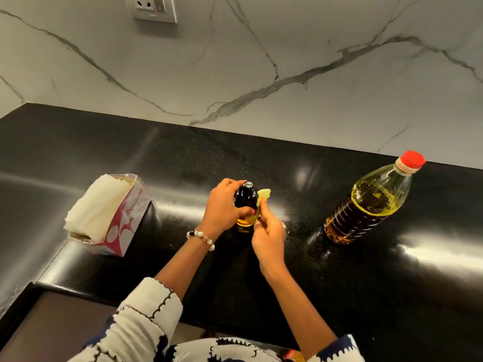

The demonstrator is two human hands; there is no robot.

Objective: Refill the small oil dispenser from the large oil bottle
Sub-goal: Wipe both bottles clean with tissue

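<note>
The small oil dispenser [245, 197], with a black top and yellow oil in its base, stands at the middle of the black counter [183, 163]. My left hand [224, 205] wraps around it from the left. My right hand [268, 231] pinches an oil-stained piece of tissue [262, 194] against the dispenser's right side. The large oil bottle [371, 202] stands upright to the right, apart from both hands. Its red cap [413, 159] is on, and it holds yellow oil up to its shoulder.
An open pack of white tissues [104, 215] lies on the counter to the left. A marble wall with a socket plate [151, 7] backs the counter. The counter's front edge steps down at the lower left [52, 288].
</note>
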